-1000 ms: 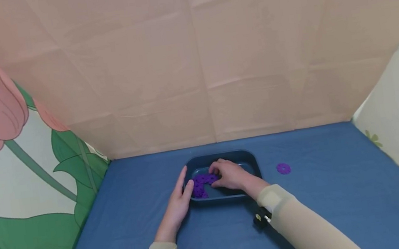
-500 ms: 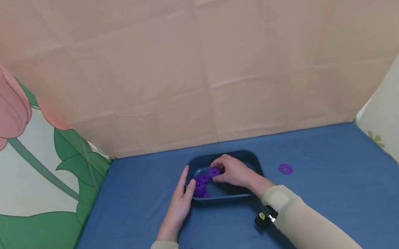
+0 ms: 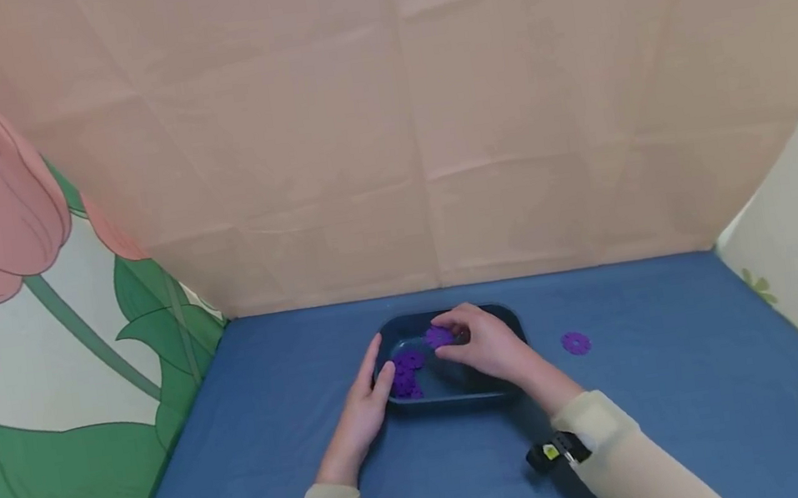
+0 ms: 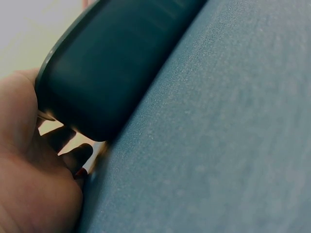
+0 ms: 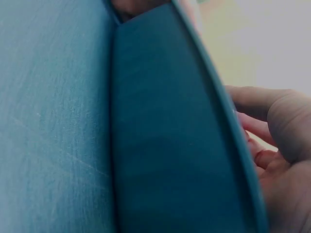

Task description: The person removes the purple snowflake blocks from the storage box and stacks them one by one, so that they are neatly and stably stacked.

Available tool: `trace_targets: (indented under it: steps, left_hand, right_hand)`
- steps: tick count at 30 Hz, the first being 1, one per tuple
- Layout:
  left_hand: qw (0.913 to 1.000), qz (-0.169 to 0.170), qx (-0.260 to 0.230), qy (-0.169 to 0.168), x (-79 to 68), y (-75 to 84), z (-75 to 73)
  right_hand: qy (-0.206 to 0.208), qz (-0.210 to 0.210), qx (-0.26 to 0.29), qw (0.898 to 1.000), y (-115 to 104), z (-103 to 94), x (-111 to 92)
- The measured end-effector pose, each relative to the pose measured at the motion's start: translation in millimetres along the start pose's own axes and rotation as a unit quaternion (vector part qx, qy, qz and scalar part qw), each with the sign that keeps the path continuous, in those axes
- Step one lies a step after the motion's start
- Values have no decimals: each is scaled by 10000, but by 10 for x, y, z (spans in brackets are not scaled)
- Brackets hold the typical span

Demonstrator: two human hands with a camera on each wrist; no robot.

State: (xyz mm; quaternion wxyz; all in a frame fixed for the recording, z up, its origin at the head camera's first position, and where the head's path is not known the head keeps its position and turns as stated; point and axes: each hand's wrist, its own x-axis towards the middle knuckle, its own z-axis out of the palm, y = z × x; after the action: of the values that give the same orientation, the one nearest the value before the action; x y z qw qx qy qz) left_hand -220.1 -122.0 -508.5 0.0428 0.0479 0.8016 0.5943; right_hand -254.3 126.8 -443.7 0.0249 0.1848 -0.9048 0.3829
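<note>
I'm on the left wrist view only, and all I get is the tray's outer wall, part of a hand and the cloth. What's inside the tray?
Observer: A cluster of purple discs lies at the left end of the tray, as the head view shows.
Operator: Is anything being held?
Observer: Yes, the right hand pinches one disc between thumb and fingers.
Operator: Any outside?
Observer: Yes, a loose disc lies on the cloth, to the right of the tray.
</note>
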Motion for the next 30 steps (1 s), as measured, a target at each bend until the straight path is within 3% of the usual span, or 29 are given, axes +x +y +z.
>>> trace_targets:
  steps: [14, 24, 30]
  left_hand:
    - [10000, 56, 25, -61, 9, -31, 4]
    - [9999, 71, 0, -78, -12, -12, -25]
    - [9999, 84, -45, -125, -11, -11, -26]
  right_hand:
    - [865, 291, 80, 9958, 125, -477, -449]
    - [1298, 497, -213, 9901, 476, -798, -617]
    - [1342, 860, -272, 9868, 703, -981, -667]
